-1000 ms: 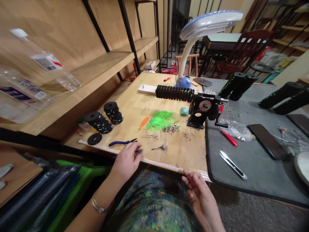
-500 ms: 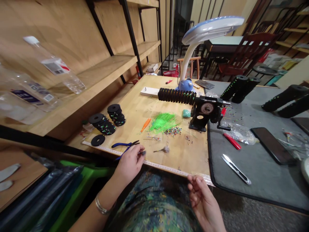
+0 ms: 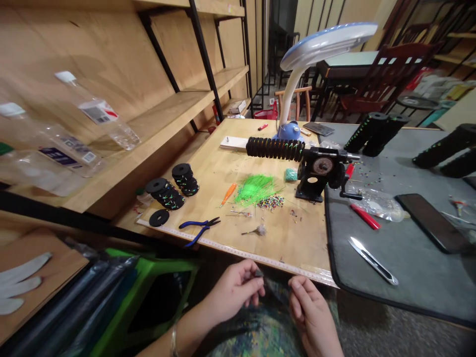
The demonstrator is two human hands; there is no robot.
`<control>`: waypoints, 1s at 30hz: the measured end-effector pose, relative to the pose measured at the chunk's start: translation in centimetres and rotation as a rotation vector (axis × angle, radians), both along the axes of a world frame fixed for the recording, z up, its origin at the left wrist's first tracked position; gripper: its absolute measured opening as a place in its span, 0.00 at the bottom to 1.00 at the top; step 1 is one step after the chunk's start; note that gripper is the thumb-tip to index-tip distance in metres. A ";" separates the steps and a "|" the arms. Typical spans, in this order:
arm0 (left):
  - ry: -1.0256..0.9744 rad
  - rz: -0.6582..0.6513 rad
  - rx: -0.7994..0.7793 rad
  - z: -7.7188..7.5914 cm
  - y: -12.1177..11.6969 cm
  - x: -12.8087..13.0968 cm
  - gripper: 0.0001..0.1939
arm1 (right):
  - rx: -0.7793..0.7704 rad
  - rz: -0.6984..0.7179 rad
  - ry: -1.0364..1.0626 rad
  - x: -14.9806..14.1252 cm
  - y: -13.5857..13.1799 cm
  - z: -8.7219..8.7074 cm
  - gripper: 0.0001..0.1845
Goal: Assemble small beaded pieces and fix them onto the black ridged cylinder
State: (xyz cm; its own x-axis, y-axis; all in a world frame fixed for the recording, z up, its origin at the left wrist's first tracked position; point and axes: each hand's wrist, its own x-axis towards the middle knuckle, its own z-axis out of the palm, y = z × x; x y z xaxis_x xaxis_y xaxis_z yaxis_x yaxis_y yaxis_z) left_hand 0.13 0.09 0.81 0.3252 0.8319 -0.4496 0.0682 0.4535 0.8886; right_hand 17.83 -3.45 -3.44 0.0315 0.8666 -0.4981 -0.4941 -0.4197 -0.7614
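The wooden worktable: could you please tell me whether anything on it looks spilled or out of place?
The multicoloured beads beside the bright green strands look spilled, as they lie loose with no container around them, though that may be deliberate. A few small dark bits are also scattered nearby, too small to identify.

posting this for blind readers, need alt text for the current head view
A person's left hand and right hand are held apart in front of a wooden table. On it are blue-handled pliers, green strands, colourful beads and a black cranked device.
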 end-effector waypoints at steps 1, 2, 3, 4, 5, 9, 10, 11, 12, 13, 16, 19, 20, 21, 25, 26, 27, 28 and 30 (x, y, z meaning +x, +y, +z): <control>-0.024 -0.007 -0.028 -0.3 -0.3 0.5 0.13 | 0.020 0.013 -0.034 -0.1 -0.1 -0.2 0.22; -0.047 -0.012 -0.057 -0.6 -0.5 0.9 0.13 | 0.037 0.027 -0.064 -0.2 -0.3 -0.4 0.22; -0.068 -0.014 -0.085 -0.8 -0.7 1.2 0.12 | 0.048 0.048 -0.088 -0.3 -0.4 -0.6 0.22; -0.086 -0.013 -0.113 -1.0 -0.8 1.5 0.11 | 0.053 0.072 -0.110 -0.4 -0.5 -0.7 0.23; -0.099 -0.011 -0.133 -1.1 -0.9 1.7 0.10 | 0.055 0.098 -0.128 -0.5 -0.6 -0.8 0.23; -0.090 -0.013 -0.119 -1.5 -1.1 2.2 0.08 | 0.059 0.164 -0.172 -0.8 -0.7 -0.9 0.25; -0.083 -0.018 -0.107 -1.6 -1.1 2.2 0.08 | 0.059 0.171 -0.177 -0.8 -0.7 -0.9 0.25; -0.077 -0.022 -0.099 -1.7 -1.1 2.2 0.08 | 0.059 0.179 -0.182 -0.9 -0.8 -0.9 0.25; -0.076 -0.023 -0.096 -1.8 -1.1 2.2 0.08 | 0.060 0.188 -0.188 -0.9 -0.8 -0.9 0.25; -0.078 -0.022 -0.094 -1.9 -1.1 2.2 0.08 | 0.061 0.193 -0.196 -0.9 -0.8 -0.9 0.25; -0.082 -0.014 -0.080 -2.2 -1.1 2.1 0.09 | 0.065 0.202 -0.210 -1.0 -0.9 -1.1 0.25; -0.084 -0.020 -0.055 -2.3 -1.2 2.2 0.11 | 0.069 0.189 -0.211 -1.0 -0.8 -1.4 0.25; -0.085 -0.023 -0.050 -2.3 -1.2 2.2 0.11 | 0.071 0.187 -0.212 -1.0 -0.8 -1.4 0.25; -0.084 -0.023 -0.045 -2.3 -1.2 2.2 0.12 | 0.072 0.188 -0.215 -1.0 -0.8 -1.4 0.25; -0.078 0.001 -0.027 -2.3 -1.2 2.2 0.10 | 0.071 0.210 -0.231 -1.0 -0.7 -1.1 0.26; -0.079 0.006 -0.024 -2.4 -1.2 2.2 0.10 | 0.074 0.212 -0.236 -1.0 -0.6 -1.1 0.27; -0.081 0.007 -0.021 -2.4 -1.2 2.2 0.09 | 0.080 0.212 -0.241 -1.0 -0.6 -1.1 0.27; -0.081 0.006 -0.016 -2.5 -1.1 2.2 0.08 | 0.087 0.212 -0.245 -0.9 -0.7 -1.1 0.27; -0.075 0.006 0.000 -2.5 -1.1 2.2 0.08 | 0.101 0.220 -0.258 -0.9 -0.7 -1.1 0.26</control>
State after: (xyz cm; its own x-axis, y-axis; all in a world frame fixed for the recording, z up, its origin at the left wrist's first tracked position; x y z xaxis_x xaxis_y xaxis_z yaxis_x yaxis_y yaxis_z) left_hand 2.35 -0.99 -1.71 0.3529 0.8340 -0.4242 -0.0018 0.4540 0.8910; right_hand 16.95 -4.11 -4.52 -0.0474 0.9112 -0.4091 -0.1864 -0.4105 -0.8926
